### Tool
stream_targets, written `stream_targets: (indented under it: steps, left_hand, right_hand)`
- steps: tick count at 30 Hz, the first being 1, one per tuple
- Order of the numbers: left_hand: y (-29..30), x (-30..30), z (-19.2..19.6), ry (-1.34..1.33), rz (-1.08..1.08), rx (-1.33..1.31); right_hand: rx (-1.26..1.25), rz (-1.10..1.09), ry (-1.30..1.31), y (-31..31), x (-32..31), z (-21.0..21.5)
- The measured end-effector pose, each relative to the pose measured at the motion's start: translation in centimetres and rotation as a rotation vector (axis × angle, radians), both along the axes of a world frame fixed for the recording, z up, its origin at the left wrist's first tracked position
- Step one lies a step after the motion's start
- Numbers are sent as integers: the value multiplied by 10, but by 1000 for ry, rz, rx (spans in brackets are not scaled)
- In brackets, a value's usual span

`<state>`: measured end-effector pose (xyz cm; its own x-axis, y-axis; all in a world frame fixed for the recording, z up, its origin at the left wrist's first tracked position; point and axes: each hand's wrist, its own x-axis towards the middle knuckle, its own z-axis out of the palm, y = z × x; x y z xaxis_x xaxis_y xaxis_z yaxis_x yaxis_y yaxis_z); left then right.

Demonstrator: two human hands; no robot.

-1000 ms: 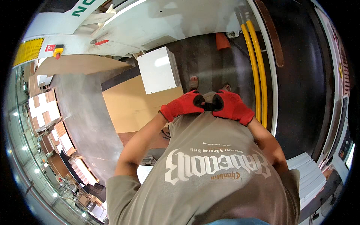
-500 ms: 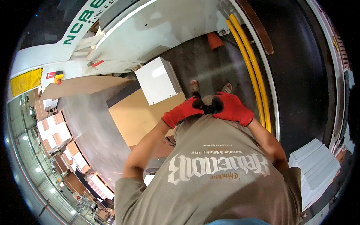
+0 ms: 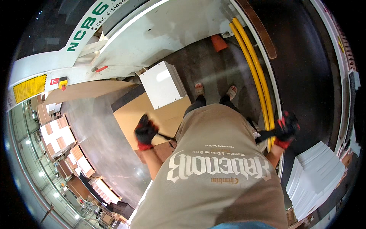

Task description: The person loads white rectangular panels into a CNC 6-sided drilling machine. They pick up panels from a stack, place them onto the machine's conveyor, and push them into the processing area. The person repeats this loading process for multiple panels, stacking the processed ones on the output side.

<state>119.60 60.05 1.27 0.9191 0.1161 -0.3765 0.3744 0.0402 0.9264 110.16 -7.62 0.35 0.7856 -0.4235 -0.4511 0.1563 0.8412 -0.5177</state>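
Note:
My left hand (image 3: pixel 146 129), in a red and black work glove, is out beside my waist on the left. Its fingers are closed on the end of a black strap (image 3: pixel 164 136) that runs to my side. On the other side my right hand (image 3: pixel 287 126), gloved alike, is closed round another black strap (image 3: pixel 265 134), pulled out from my right hip. The hands are far apart, with my shirt front (image 3: pixel 217 152) between them. Where the straps join at my waist is hidden by the shirt.
A stack of white drilled panels (image 3: pixel 160 82) lies on a brown board (image 3: pixel 129 118) ahead. Two yellow pipes (image 3: pixel 256 72) run beside a dark conveyor bed (image 3: pixel 305 76) at right. More white panels (image 3: pixel 314 177) are stacked at lower right. A white machine (image 3: pixel 152 34) stands ahead.
My hands were together at the front of my waist. They have moved apart to either side, each pulling a black strap outward.

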Motion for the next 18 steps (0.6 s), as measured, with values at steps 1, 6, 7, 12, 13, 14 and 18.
stream_targets:
  steps: [1,6,7,12,13,14,18]
  left_hand:
    - [38,-13,10,37,116,-918]
    - [100,-138,78,-92,505,374]
    - [103,-140,101,-174,619,-132]
    - [89,-33,242,-615,-240,-370]
    - [83,-11,273,-670,-397,-343]
    - [74,7,297,-682,-604,-352]
    - [54,30,375,-777,-1134,-303]
  right_hand:
    - [-147,-148,105,-23,-38,11]
    - [-917,-450,742,-99,-182,50]
    - [-984,-464,824,-116,-190,59]
    - [-1237,-419,1037,-173,-173,99]
    - [-1256,-418,1051,-176,-167,107]
    - [-1283,-426,1049,-178,-160,115]
    - [-1372,-474,1000,-166,-130,153]
